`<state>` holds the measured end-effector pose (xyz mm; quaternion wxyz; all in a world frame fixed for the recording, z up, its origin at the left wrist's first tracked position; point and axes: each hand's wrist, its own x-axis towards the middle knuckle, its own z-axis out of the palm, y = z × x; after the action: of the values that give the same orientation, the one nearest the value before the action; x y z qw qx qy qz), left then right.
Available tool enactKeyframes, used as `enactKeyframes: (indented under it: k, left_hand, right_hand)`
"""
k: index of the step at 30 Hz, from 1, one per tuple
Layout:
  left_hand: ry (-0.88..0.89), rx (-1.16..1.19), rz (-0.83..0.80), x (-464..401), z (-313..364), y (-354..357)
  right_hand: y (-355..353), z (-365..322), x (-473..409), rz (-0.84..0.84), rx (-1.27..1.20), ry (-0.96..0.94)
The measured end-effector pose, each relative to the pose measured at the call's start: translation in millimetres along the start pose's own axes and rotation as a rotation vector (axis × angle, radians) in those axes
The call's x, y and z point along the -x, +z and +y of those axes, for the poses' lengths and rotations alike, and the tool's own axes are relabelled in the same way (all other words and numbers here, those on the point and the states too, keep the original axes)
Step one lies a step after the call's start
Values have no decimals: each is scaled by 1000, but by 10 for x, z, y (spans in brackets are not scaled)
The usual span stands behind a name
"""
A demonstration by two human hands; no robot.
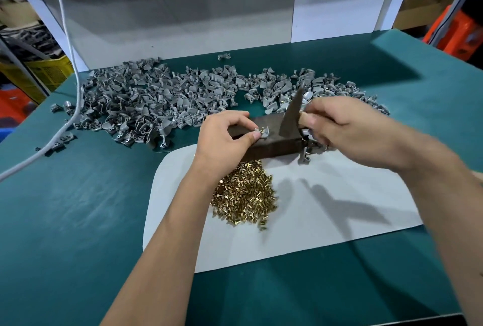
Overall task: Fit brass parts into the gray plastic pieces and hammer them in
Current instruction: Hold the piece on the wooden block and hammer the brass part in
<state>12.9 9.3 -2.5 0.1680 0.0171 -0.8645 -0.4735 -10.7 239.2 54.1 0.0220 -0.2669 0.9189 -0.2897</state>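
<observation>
My left hand [226, 133] pinches a small gray plastic piece [262, 132] with a brass part in it, holding it on top of a dark metal block [271, 142]. My right hand [339, 127] grips the wooden handle of a hammer [291, 113], whose dark head hangs tilted just right of the piece, above the block. A heap of brass parts [245, 195] lies on a white sheet [326, 208] in front of the block. A wide spread of gray plastic pieces [162, 98] covers the green table behind it.
The green table [65, 208] has a white back panel [183, 17] behind the pile. A white cable [70, 69] hangs down at the left and runs over the table edge. A few gray pieces [305, 153] lie right of the block. Crates stand beyond both sides.
</observation>
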Motion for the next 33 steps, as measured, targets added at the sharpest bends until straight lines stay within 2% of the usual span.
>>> enactKeyframes:
  k: [2, 6, 9, 10, 13, 15, 19, 23, 25, 28, 29, 33]
  left_hand:
    - [-21, 21, -13, -3, 5, 3]
    - [-41, 42, -18, 7, 13, 3]
    - [-56, 56, -22, 8, 22, -11]
    - [-61, 56, -21, 7, 27, -14]
    - [-80, 68, -25, 13, 53, -17]
    - [-77, 56, -22, 18, 59, -20]
    - [-90, 73, -25, 12, 51, -22]
    - [-108, 84, -21, 17, 73, -15]
    - [-114, 84, -19, 22, 75, -16]
    - [-119, 86, -28, 12, 65, -22]
    - [-117, 89, -27, 11, 62, -23]
    - [-133, 109, -21, 24, 84, -16]
  right_hand:
    - [89, -97, -62, 93, 58, -21]
    - [151, -220, -171, 142, 146, -49]
    - [172, -290, -190, 343, 117, -108]
    - [212, -310, -183, 347, 140, -104]
    - [327, -332, -150, 132, 280, 1]
    - [260, -325, -184, 129, 329, 29]
    - [230, -328, -197, 427, 280, -44]
    - [334, -287, -151, 139, 341, 59]
    - [218, -278, -199, 148, 432, 50]
    - [191, -297, -204, 383, 333, -7]
    - [240, -319, -190, 401, 301, -19]
    - [308, -320, -189, 114, 385, 66]
